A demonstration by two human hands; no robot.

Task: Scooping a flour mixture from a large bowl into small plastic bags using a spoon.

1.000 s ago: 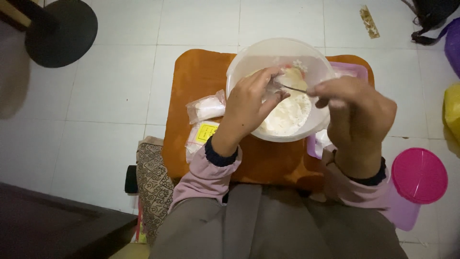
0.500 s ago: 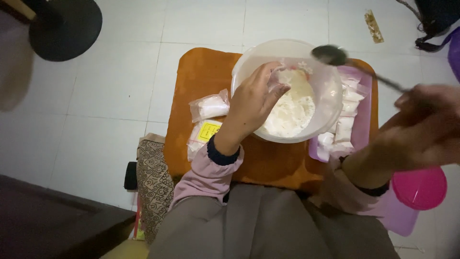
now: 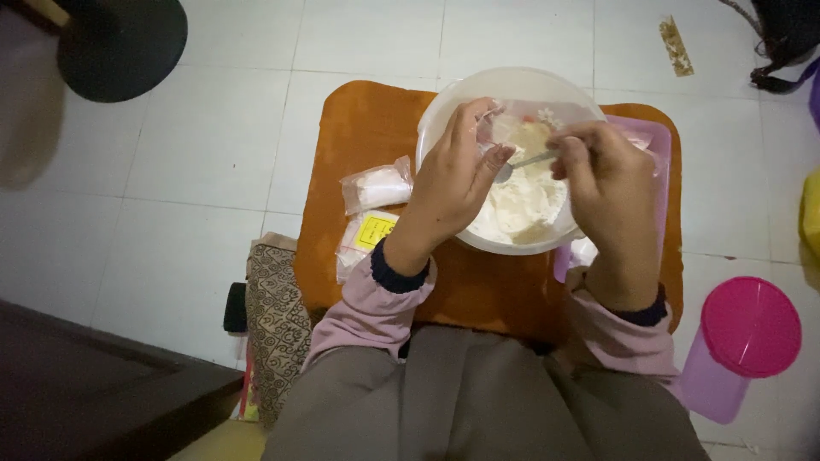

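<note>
A translucent white bowl (image 3: 444, 102) of white powder (image 3: 521, 205) sits on an orange mat (image 3: 359, 137). Over the bowl, my left hand (image 3: 453, 183) pinches a small clear plastic bag (image 3: 504, 119). My right hand (image 3: 606, 192) grips a metal spoon (image 3: 525, 160) whose tip points at the bag's mouth. Both sleeves are pink with dark cuffs.
Two filled small bags (image 3: 376, 188) lie on the mat left of the bowl, one with a yellow label (image 3: 376, 230). A purple tray (image 3: 658, 149) is behind my right hand. A pink-lidded container (image 3: 747, 329) stands at right, a patterned cloth (image 3: 273, 307) at left, a dark round base (image 3: 120, 43) top left.
My right hand swung the spoon out high to the right, then brought it back down over the bowl to the bag. My left hand stayed holding the bag.
</note>
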